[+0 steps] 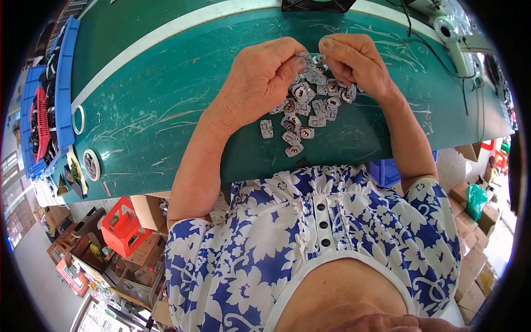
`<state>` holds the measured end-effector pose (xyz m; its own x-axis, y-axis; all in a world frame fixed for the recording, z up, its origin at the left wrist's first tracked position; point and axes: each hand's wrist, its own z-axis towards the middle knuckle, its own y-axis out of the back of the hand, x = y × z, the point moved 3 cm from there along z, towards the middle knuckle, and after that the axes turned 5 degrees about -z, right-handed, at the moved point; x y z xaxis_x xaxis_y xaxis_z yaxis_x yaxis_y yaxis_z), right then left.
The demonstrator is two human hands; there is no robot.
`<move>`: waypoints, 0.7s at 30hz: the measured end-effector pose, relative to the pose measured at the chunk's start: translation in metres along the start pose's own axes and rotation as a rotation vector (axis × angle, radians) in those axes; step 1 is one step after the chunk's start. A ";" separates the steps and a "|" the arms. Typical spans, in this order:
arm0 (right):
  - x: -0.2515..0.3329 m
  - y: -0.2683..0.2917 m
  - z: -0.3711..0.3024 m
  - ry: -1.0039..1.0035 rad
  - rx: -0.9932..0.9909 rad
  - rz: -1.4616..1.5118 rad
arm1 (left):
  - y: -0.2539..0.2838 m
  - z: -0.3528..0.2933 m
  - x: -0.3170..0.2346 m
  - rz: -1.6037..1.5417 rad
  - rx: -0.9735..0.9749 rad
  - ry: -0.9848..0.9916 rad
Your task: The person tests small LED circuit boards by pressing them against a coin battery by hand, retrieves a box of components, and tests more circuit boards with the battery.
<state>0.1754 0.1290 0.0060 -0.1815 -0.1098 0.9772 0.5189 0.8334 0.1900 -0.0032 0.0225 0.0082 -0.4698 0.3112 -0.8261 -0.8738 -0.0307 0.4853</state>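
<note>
Over the far side of a loose pile of small clear plastic parts (318, 105), my two hands are close together. My left hand (251, 83) is closed, thumb and forefinger pinching a small clear plastic part (306, 58). My right hand (362, 62) is closed too, its thumb against the bent fingers; whatever sits at its fingertips is too small to make out. Several parts in the pile carry a round metallic disc with a dark mark. One plain part (266, 129) lies at the pile's left edge, and a disc-bearing part (294, 150) lies nearest my body.
The green tabletop (160, 110) is scratched. At its left stand a blue crate (67, 83) with a red basket (41, 124), and two tape rolls (79, 120). A black fan-like object (318, 5) sits at the far edge; cables (442, 61) run at right. A red stool (124, 227) is below.
</note>
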 end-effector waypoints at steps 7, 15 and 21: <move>0.010 -0.019 -0.002 0.293 0.072 -0.351 | -0.001 -0.001 -0.003 -0.303 0.043 0.132; 0.015 -0.012 -0.006 0.111 0.117 -0.244 | 0.003 -0.003 -0.012 -0.438 0.001 0.224; 0.020 -0.015 -0.007 0.183 0.143 -0.268 | -0.001 -0.003 -0.009 -0.499 0.063 0.182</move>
<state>0.1700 0.1103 0.0230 -0.1359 -0.4190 0.8978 0.3488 0.8279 0.4392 0.0014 0.0165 0.0146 -0.0181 0.1038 -0.9944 -0.9900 0.1376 0.0324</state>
